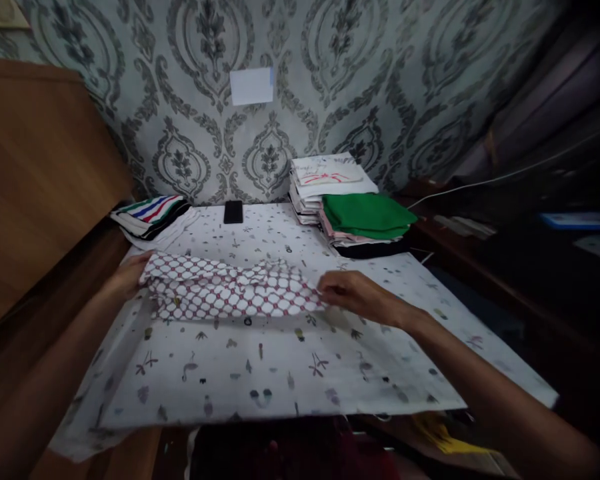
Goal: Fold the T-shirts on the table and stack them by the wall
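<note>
The left hand (129, 275) and the right hand (344, 291) pinch the patterned cloth (235, 288); behind are the phone (233, 212) and folded clothes (367, 217).

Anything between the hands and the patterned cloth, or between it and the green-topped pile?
Left hand and right hand hold the patterned cloth by its ends; nothing visible stands between it and the green-topped pile.

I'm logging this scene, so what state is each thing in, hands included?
Left hand: closed on the cloth's left end
Right hand: closed on its right end
Patterned cloth: stretched between the hands, creased
Green cloth: folded, on a stack
Striped cloth: folded, on the left pile
Phone-like dark object: lying flat, dark-faced
Wall paper: flat against the wall
</note>
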`<state>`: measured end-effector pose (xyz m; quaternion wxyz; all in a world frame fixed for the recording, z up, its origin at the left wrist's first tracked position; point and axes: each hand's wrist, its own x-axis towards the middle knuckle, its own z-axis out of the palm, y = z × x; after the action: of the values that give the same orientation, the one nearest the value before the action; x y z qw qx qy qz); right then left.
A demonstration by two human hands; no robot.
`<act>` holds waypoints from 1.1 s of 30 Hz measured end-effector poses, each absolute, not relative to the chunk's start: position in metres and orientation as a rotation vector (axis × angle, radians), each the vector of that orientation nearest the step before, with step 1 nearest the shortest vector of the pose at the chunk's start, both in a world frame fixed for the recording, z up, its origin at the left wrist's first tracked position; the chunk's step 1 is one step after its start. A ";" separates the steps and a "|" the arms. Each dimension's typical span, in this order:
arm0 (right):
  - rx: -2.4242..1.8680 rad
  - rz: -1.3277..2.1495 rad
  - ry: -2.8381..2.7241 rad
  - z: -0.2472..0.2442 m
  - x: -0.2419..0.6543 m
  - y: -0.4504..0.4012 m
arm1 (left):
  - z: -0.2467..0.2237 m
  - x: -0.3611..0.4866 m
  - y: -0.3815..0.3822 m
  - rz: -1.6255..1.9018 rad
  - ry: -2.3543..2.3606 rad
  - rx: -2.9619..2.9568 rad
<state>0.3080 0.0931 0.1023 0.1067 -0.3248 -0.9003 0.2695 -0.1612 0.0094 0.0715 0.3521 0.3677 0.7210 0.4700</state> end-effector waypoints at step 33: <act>-0.657 1.863 -2.511 0.122 0.329 0.010 | 0.056 -0.111 -0.032 0.222 1.643 2.232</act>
<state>0.3285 0.0097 0.1220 -0.0265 -0.2055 -0.7857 0.5828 -0.1108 -0.0321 0.0564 0.1797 0.7896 0.5814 0.0786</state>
